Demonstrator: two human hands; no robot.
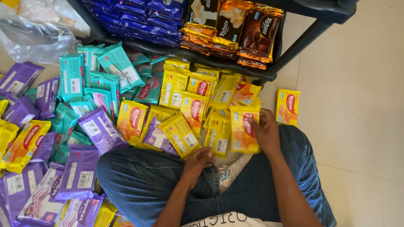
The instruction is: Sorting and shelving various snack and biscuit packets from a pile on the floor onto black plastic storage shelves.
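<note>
Seated on the floor, a person's right hand pinches a yellow wafer packet at knee level; the left hand rests loosely curled, empty. Gripping the packet's edge firmly should prevent slipping.

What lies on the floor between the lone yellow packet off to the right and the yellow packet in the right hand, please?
In the head view, only bare beige floor separates the lone yellow packet from the yellow packet held by the right hand.
</note>
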